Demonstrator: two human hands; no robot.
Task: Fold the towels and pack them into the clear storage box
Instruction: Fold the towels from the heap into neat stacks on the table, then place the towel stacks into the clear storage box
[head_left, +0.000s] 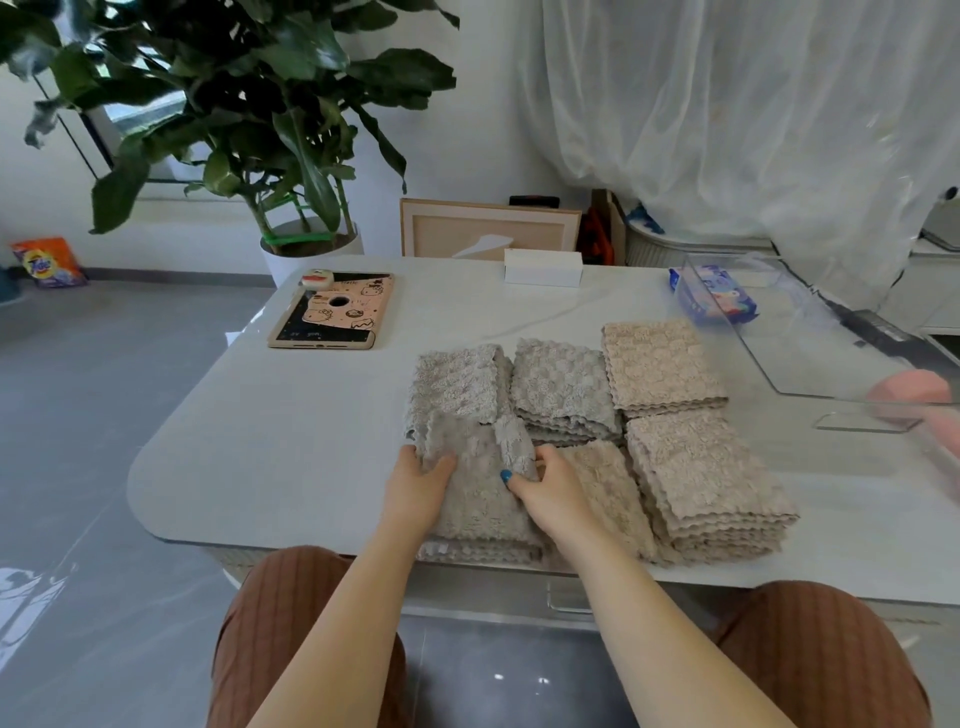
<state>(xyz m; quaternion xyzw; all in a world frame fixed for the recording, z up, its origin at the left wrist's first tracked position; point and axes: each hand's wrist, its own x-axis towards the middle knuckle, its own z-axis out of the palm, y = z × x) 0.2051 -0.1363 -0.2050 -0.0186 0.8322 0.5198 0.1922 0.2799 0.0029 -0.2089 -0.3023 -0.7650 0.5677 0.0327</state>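
- The clear storage box (831, 353) stands at the far right of the table, well apart from both hands. Its walls are see-through.
- A blue packet (711, 299) shows at the box's far left corner. I cannot tell whether it lies inside the box or behind it.
- A blurred pink thing (909, 389) sits at the right edge by the box's near wall. What it is I cannot tell.
- The grey towel (478, 499) lies at the near edge of the table, partly folded.
- The left hand (415, 488) grips the grey towel's left edge, fingers curled under and thumb on top.
- The right hand (550, 488) pinches a raised fold of the same towel between thumb and fingers.
- Another grey piece (457, 384) lies just beyond the grey towel, and a folded grey stack (561, 389) is to its right.
- Two folded beige stacks lie further right, one far (660, 364) and one near (706, 478). A single beige towel (608, 493) is under the right wrist.
- The table (260, 441) is white and glossy with rounded corners. On its far part are a tablet (332, 309) in a pink cartoon case and a small white carton (543, 267).
- Behind the table are a leafy potted plant (311, 244), a leaning picture frame (488, 228) and a sheer white curtain (727, 104). The floor is grey tile.
- An orange bag (49, 265) on the floor at far left reads "Tide". The writing on the tablet case is too small to read.
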